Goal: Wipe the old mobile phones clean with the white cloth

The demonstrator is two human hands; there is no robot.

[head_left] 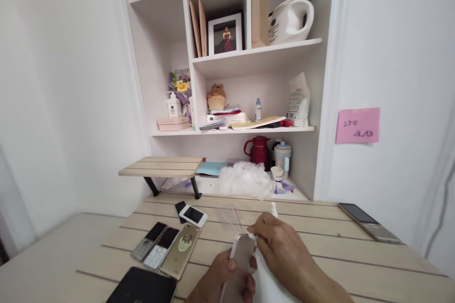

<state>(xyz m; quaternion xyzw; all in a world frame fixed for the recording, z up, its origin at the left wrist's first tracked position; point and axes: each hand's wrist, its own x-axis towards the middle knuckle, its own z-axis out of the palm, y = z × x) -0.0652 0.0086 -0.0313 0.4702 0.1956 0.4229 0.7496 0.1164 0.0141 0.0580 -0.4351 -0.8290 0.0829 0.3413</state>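
Note:
A pale silvery-gold smartphone (241, 262) is gripped by its sides in my left hand (215, 277), thumb on one edge and fingertips around the other. My right hand (280, 246) is closed in a pinch at the phone's upper right corner. A bit of something white (251, 235) shows at those fingertips, touching the corner; its kind is hard to make out. Behind the right hand the top of a small white bottle (273, 209) sticks up. A clear plastic zip bag (229, 217) lies just beyond the phone. Something white lies under my right wrist, partly hidden.
Left on the slatted table are two keypad phones (161, 248), a gold smartphone (182, 251) with a ring holder, a white phone (194, 215) over a dark one, and a black tablet-like device (142, 286). Another phone (369, 222) lies right. A small wooden stand (161, 166) and shelves stand behind.

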